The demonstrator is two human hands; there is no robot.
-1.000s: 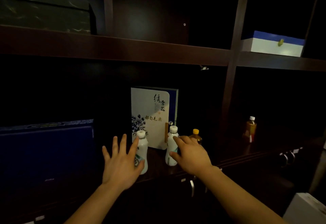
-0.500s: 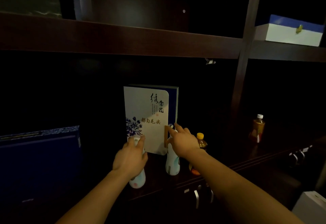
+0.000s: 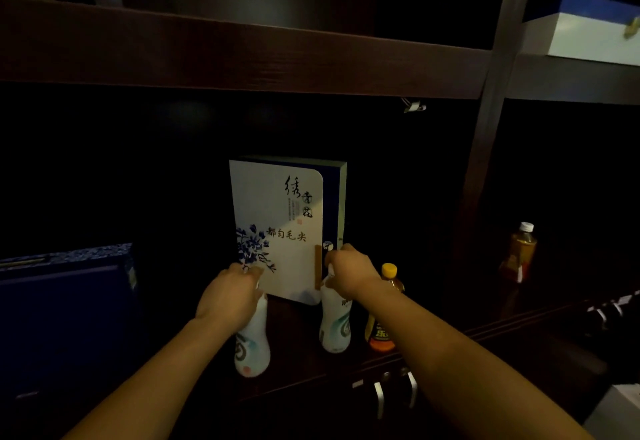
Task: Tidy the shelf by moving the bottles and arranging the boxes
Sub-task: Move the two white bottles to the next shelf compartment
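Bottle-moving step: left hand [image 3: 227, 296] and right hand [image 3: 351, 273] have fingers wrapped round the two white bottles' [image 3: 252, 342] necks, lower centre. Next probably lift both straight up.

Bottles, four: two white, the left white bottle [image 3: 252, 353] in the grip of the left hand [image 3: 228, 296] and the right white bottle [image 3: 335, 325] in that of the right hand [image 3: 349, 271]; one orange bottle [image 3: 381, 330] just right of the right grip; one amber bottle [image 3: 519, 252] well right of it. Boxes, four: one upright box [image 3: 277, 218] behind both grips, one blue box [image 3: 62, 308] left of them, one top box [image 3: 588, 38] above right, one white box [image 3: 620, 412] below right. Hands, two.
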